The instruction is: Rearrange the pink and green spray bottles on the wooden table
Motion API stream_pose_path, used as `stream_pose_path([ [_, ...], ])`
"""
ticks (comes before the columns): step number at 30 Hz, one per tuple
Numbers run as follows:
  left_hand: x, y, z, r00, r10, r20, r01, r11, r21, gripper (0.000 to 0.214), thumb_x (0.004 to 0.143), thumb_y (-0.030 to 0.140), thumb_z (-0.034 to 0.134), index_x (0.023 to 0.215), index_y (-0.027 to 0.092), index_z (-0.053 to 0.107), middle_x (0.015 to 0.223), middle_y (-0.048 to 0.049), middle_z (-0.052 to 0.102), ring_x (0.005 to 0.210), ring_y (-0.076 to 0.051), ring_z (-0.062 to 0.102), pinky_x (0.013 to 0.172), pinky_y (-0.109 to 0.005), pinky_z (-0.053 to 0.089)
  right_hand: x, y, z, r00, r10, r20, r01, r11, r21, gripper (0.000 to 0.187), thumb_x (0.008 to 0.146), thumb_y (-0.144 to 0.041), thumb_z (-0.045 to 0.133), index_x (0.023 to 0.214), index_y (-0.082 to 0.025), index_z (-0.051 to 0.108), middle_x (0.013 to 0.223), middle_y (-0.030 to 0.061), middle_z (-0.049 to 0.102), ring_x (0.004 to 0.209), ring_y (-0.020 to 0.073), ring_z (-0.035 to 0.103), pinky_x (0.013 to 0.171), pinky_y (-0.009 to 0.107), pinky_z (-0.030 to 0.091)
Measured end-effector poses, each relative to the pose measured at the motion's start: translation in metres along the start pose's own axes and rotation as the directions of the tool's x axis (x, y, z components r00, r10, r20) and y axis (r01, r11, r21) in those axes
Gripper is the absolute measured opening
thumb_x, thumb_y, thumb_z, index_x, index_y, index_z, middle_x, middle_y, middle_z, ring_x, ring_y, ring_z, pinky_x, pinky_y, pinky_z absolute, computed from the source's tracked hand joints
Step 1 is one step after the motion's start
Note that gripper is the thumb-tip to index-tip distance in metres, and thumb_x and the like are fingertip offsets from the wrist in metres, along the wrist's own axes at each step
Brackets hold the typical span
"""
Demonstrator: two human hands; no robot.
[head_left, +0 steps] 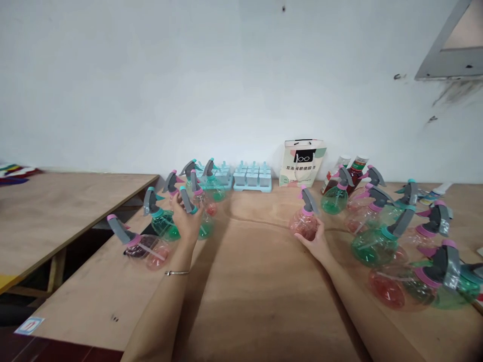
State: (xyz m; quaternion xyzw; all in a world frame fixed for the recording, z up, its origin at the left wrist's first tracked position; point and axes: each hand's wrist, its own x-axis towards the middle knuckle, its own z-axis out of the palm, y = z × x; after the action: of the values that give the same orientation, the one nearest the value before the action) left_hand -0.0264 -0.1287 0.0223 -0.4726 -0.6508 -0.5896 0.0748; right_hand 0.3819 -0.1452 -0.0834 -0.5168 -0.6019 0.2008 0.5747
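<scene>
the left hand has its grip curled around the neck of a green spray bottle, among other bottles at the left edge of the counter. the right hand pinches a pink spray bottle by its belly, upright near mid-counter.

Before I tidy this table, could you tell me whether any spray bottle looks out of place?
Yes: a pink bottle lies on its side near the table's left edge, and a red bottle lies toppled at the right; the others mostly stand upright. No spill shows.
</scene>
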Motion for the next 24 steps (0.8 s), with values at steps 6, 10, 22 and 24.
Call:
stream_pose_path([
  [6, 0.008, -0.006, 0.006, 0.981, 0.023, -0.193, 0.005, 0.990, 0.139, 0.082, 0.071, 0.039, 0.073, 0.137, 0.009, 0.035, 0.131, -0.0184, 0.051, 0.117, -0.031, 0.054, 0.106, -0.048, 0.039, 0.000, -0.002, -0.002, 1.000, 0.014, 0.002, -0.014, 1.000, -0.004, 0.095, 0.062, -0.063, 0.078, 0.134, -0.018, 0.034, 0.138, 0.0222, 0.050, 0.128, 0.0372, 0.054, 0.108, 0.059, 0.042],
  [10, 0.002, -0.011, 0.005, 0.964, 0.012, -0.265, 0.032, 0.986, 0.163, 0.082, 0.069, 0.046, 0.072, 0.133, 0.011, 0.035, 0.131, -0.0223, 0.044, 0.125, -0.036, 0.044, 0.108, -0.057, 0.033, -0.001, -0.005, -0.002, 0.999, 0.035, 0.008, -0.034, 0.999, -0.033, 0.092, 0.063, -0.062, 0.078, 0.132, -0.019, 0.035, 0.136, 0.0211, 0.051, 0.127, 0.0372, 0.054, 0.108, 0.059, 0.042],
  [22, -0.121, 0.121, 0.047, 0.736, 0.320, 0.597, 0.030, 0.865, -0.501, 0.107, 0.063, 0.049, 0.083, 0.146, 0.018, 0.023, 0.151, -0.0228, 0.032, 0.143, -0.038, 0.032, 0.117, -0.056, 0.026, -0.011, -0.013, 0.003, 0.934, 0.007, 0.357, -0.049, 0.993, 0.108, 0.093, 0.070, -0.056, 0.077, 0.144, -0.024, 0.029, 0.148, 0.0184, 0.045, 0.138, 0.0324, 0.046, 0.112, 0.058, 0.039],
  [24, -0.139, 0.144, 0.054, 0.673, 0.259, 0.693, 0.197, 0.841, -0.504, 0.114, 0.057, 0.046, 0.087, 0.147, 0.019, 0.023, 0.150, -0.0223, 0.033, 0.144, -0.039, 0.030, 0.118, -0.056, 0.024, -0.015, -0.017, 0.003, 0.905, -0.045, 0.422, -0.002, 0.994, 0.112, 0.091, 0.074, -0.054, 0.075, 0.146, -0.025, 0.028, 0.149, 0.0172, 0.045, 0.139, 0.0313, 0.045, 0.113, 0.058, 0.038],
])
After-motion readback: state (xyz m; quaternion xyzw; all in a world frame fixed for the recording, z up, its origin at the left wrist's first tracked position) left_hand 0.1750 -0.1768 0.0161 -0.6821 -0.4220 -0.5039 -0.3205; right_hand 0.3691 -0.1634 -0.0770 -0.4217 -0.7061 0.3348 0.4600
